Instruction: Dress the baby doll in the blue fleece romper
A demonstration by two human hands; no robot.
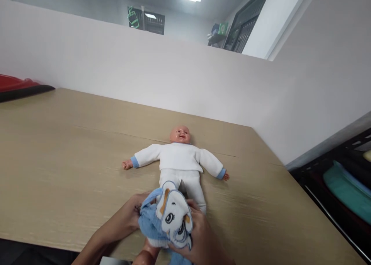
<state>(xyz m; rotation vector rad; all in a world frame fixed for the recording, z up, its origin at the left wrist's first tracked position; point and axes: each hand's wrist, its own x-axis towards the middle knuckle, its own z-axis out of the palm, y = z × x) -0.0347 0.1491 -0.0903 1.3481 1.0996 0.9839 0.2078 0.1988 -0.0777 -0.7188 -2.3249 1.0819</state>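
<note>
A baby doll (179,158) in a white top and white trousers with blue cuffs lies on its back on the wooden table (63,160), head away from me, arms spread. Both of my hands are at its feet. My left hand (131,214) grips the left side of a small blue garment (166,220) with a white cartoon animal face on it. My right hand (203,238) is closed on the garment's right side. The garment is bunched over the doll's lower legs, which it hides. A bare doll foot (146,255) shows below it.
A white partition wall (145,71) runs along the table's far edge and right side. A red and black object (17,87) sits at the far left corner. A dark crate (342,187) with teal and yellow items stands to the right of the table.
</note>
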